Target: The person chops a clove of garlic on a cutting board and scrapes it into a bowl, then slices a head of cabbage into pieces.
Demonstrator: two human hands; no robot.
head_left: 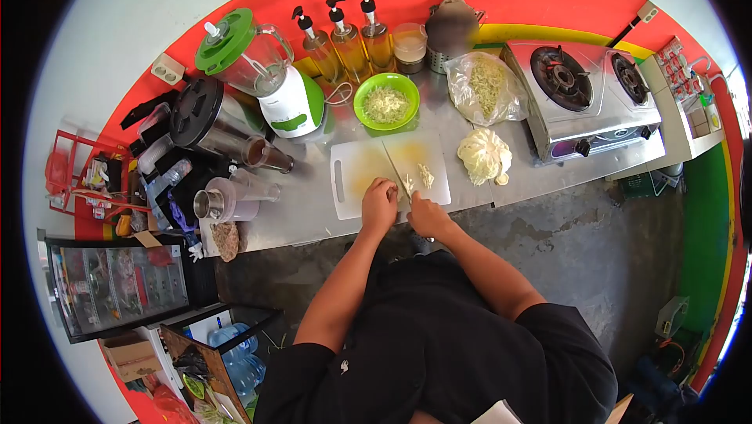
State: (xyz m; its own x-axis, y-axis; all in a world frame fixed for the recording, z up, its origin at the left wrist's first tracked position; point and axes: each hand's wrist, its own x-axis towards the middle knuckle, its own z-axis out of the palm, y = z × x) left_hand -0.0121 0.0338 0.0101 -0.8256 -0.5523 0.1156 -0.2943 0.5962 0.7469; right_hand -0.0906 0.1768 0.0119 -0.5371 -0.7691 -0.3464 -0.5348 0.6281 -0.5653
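Note:
A white cutting board (356, 169) lies on the steel counter (305, 204). My left hand (379, 204) presses down on something pale at the board's near edge, fingers curled. My right hand (427, 215) grips a knife (401, 176) whose blade angles up across the board. A small heap of chopped cabbage (425, 176) lies on the board to the right of the blade. Behind the board stands a green bowl (385, 101) of shredded cabbage. A piece of cabbage head (483, 155) rests on the counter to the right.
A two-burner gas stove (587, 95) sits at the right. A clear bag of shreds (487, 88), three pump bottles (346, 40), a green-lidded blender (258, 63), a black-lidded blender jug (207, 120) and cups (227, 198) line the back and left. Concrete floor below.

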